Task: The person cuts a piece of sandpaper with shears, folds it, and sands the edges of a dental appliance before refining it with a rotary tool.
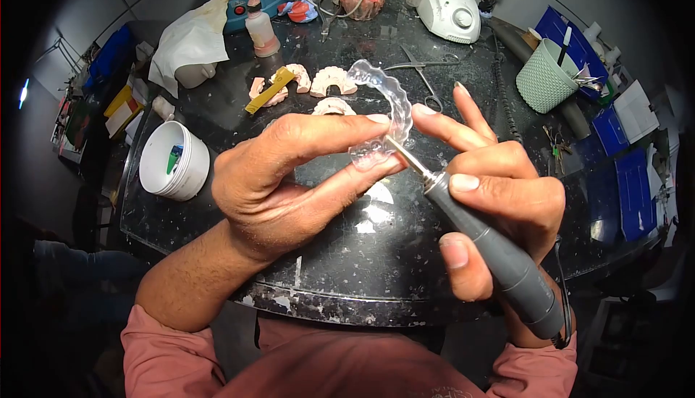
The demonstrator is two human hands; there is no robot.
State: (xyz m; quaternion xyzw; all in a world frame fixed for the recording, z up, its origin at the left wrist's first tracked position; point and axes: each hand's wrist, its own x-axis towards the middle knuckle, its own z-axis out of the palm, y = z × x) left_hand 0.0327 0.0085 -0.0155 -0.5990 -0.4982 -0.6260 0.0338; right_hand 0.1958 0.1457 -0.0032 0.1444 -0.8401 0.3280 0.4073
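A clear, arch-shaped dental aligner (394, 97) is pinched between the thumb and fingertip of my left hand (289, 173), above the middle of the dark table. My right hand (499, 195) is wrapped round a dark grey rotary handpiece (499, 260), which slants up to the left. Its thin metal bit (409, 155) reaches the aligner's lower part, close to my left fingertips; whether they touch is too small to tell. One fingertip of my right hand is beside the aligner's outer edge. Behind my left hand lie several plaster dental models (333, 81).
The black table (340, 293) also bears a white tub (174, 161) at left, a bottle (261, 32), scissors-like metal tools (416, 66), a white control unit (449, 10) and a green cup of tools (556, 76). A cord hangs from the handpiece.
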